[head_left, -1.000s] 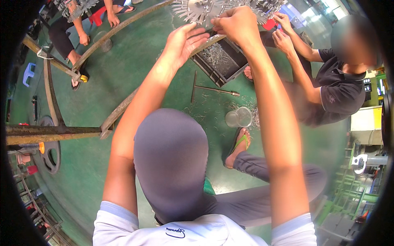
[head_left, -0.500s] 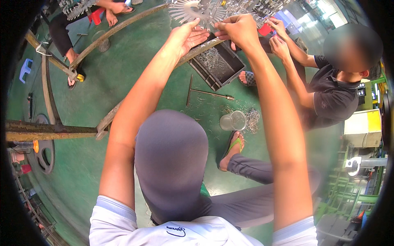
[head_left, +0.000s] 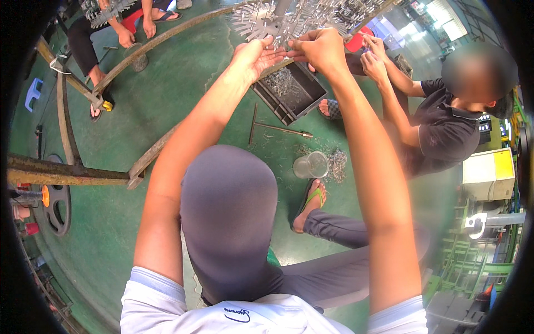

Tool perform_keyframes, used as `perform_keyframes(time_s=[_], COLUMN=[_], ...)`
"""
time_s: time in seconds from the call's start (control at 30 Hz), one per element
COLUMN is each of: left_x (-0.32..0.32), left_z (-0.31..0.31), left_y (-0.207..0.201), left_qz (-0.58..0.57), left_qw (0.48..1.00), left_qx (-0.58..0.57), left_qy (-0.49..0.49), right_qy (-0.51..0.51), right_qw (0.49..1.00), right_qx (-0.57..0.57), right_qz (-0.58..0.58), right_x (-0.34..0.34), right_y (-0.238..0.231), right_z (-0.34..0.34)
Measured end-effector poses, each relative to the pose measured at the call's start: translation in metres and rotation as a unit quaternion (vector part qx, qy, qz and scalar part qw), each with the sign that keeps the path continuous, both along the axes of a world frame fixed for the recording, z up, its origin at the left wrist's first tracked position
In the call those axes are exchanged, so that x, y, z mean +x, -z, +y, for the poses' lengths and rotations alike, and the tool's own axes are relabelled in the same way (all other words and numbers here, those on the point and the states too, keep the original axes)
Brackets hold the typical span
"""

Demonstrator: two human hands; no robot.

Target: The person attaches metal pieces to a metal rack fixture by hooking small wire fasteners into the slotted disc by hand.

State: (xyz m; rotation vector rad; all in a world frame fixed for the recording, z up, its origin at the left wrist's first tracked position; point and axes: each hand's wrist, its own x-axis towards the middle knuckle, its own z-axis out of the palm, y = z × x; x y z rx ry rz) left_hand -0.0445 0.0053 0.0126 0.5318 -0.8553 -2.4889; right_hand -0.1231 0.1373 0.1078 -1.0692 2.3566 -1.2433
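While both arms reach up and away from the body, the left hand (head_left: 257, 55) lies palm-up with its fingers loosely spread just under the round silver metal rack of radiating pins (head_left: 261, 22), and the right hand (head_left: 318, 51) has its fingers pressed together in a pinch on what looks like a small thin metal piece, too small to make out. The pinch sits touching the left fingertips, just below the rack's rim. To do this step well, I judge the left palm should stay cupped beneath the pinch so a slipped piece lands in it, and the right fingers should guide the piece squarely onto one pin. Below the fingers, on the green floor (head_left: 167, 111), sits a dark rectangular tray of loose metal bits (head_left: 289, 92); a clear plastic cup (head_left: 310, 165) stands nearer the body. Right of the fingers, a co-worker's hands (head_left: 374, 55) work at the same rack.
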Motion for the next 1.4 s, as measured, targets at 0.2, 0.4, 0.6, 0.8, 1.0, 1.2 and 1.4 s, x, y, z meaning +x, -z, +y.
perform_keyframes(time_s=[0.2, 0.4, 0.6, 0.8, 1.0, 1.2, 1.4], left_x=[0.005, 0.007, 0.007, 0.022, 0.014, 0.014, 0.022], left_z=[0.011, 0.011, 0.013, 0.014, 0.014, 0.015, 0.023], left_y=[-0.007, -0.005, 0.000, 0.006, 0.014, 0.017, 0.009], left_qz=[-0.021, -0.016, -0.006, -0.004, 0.055, 0.065, 0.065], left_qw=[1.000, 0.998, 0.997, 0.999, 0.997, 0.995, 0.997], left_qx=[-0.021, -0.064, -0.075, -0.043, -0.009, -0.012, -0.019], left_qy=[-0.004, -0.003, -0.009, 0.013, 0.048, 0.069, 0.048], right_qy=[0.020, 0.024, 0.030, 0.036, -0.018, 0.005, -0.011], right_qw=[1.000, 0.994, 0.996, 0.999, 0.995, 0.998, 0.995], right_qx=[-0.020, -0.051, -0.046, -0.027, 0.021, -0.021, -0.015], right_qz=[0.003, 0.099, 0.074, 0.002, 0.095, 0.061, 0.102], right_x=[0.005, -0.013, -0.009, -0.003, -0.009, -0.010, -0.006], right_y=[0.001, 0.024, 0.021, -0.017, 0.001, 0.015, 0.015], right_z=[0.003, -0.008, -0.001, 0.020, 0.021, 0.017, 0.016])
